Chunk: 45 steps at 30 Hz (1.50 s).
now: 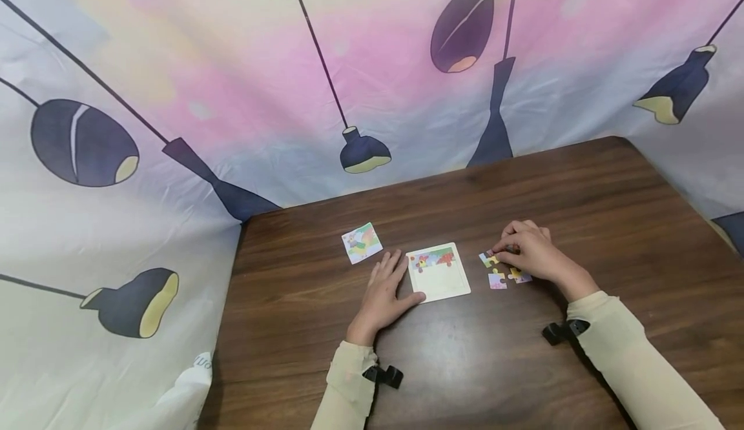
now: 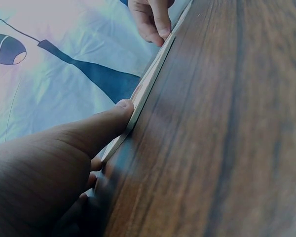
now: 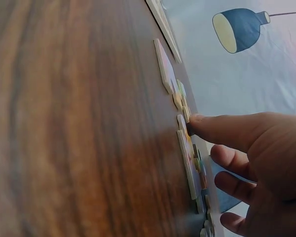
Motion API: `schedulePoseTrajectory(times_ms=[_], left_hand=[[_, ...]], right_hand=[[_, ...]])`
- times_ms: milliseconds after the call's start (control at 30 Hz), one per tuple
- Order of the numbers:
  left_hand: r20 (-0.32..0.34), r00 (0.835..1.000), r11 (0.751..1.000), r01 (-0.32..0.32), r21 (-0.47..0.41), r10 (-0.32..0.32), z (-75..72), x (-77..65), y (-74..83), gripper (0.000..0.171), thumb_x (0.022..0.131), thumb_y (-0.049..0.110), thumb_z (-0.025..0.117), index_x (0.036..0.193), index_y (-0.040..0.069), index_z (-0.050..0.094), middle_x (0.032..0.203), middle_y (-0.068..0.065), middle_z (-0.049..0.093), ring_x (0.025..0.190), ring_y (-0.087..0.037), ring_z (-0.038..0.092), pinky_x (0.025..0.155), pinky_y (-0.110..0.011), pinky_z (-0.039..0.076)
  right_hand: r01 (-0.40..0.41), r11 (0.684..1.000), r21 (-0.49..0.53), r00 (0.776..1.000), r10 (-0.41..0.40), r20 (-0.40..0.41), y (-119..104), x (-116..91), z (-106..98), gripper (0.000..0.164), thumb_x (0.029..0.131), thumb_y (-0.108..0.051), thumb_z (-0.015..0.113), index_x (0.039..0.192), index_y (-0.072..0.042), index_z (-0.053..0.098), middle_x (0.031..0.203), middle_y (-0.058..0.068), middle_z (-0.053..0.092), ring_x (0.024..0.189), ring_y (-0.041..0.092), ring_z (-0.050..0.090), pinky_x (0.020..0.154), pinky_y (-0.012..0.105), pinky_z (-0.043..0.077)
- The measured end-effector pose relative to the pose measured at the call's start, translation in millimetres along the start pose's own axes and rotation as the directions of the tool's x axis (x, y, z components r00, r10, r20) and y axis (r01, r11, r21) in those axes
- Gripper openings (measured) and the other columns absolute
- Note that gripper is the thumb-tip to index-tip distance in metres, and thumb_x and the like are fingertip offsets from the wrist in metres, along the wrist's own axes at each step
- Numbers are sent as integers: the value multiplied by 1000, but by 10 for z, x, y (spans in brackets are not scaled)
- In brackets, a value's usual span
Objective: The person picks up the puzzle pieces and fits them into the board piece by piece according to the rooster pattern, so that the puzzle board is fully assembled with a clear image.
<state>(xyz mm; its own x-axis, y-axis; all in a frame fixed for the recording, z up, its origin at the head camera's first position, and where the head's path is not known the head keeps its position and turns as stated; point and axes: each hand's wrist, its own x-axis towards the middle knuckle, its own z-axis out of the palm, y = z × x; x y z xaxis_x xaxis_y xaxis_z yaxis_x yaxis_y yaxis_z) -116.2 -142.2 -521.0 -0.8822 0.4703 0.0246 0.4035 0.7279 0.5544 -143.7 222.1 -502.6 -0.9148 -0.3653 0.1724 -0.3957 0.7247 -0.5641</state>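
Observation:
A square puzzle tray (image 1: 440, 283) lies on the table with a strip of joined picture pieces (image 1: 433, 259) along its far edge. My left hand (image 1: 385, 291) rests at the tray's left side, fingers spread, the thumb on its near-left corner. In the left wrist view, the thumb (image 2: 122, 107) presses the tray's edge. To the right, my right hand (image 1: 530, 249) is over a group of loose jigsaw pieces (image 1: 497, 281) and pinches one between thumb and index finger. That piece is mostly hidden; the thumb (image 3: 202, 122) shows in the right wrist view.
A square picture card (image 1: 362, 243) lies on the brown wooden table (image 1: 453, 359), beyond the left hand. Another loose piece (image 1: 519, 276) sits under the right hand. A cloth backdrop (image 1: 244, 94) printed with lamps hangs behind the table and along its left side.

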Motion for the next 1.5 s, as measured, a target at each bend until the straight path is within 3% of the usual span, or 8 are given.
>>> schedulePoseTrajectory(times_ms=[300, 700, 1033, 1500], left_hand=[[-12, 1000, 1000, -10, -11, 9, -9, 31, 28, 87, 98, 48, 73, 165, 6, 36, 174, -13, 24, 162, -33, 12, 131, -54, 10], [-11, 1000, 1000, -5, -10, 5, -44, 23, 39, 87, 98, 49, 73, 164, 6, 37, 173, -13, 25, 162, -33, 12, 131, -53, 10], [-5, 1000, 1000, -4, -9, 4, -32, 18, 27, 88, 98, 49, 73, 165, 6, 36, 173, -14, 25, 162, -33, 12, 131, -54, 12], [-13, 1000, 1000, -7, -1, 7, -11, 4, 13, 88, 98, 50, 73, 164, 6, 37, 173, -14, 26, 162, -33, 13, 130, -55, 12]], right_hand=[[-17, 1000, 0, 1000, 17, 7, 14, -17, -53, 15, 92, -6, 82, 104, -12, 86, 103, 2, 63, 98, 27, 48, 79, 48, 25], [7, 998, -61, 1000, -8, -6, -24, 2, -18, 10, 92, -7, 82, 100, -12, 84, 97, -1, 64, 101, 29, 53, 81, 50, 30], [-12, 999, -51, 1000, 12, 5, -31, -10, 13, 7, 96, -8, 78, 101, -12, 80, 99, 0, 65, 101, 29, 55, 80, 46, 30], [-6, 1000, -24, 1000, 6, -20, -34, 22, 28, 6, 98, -6, 74, 102, -8, 78, 101, 7, 68, 104, 37, 60, 89, 60, 38]])
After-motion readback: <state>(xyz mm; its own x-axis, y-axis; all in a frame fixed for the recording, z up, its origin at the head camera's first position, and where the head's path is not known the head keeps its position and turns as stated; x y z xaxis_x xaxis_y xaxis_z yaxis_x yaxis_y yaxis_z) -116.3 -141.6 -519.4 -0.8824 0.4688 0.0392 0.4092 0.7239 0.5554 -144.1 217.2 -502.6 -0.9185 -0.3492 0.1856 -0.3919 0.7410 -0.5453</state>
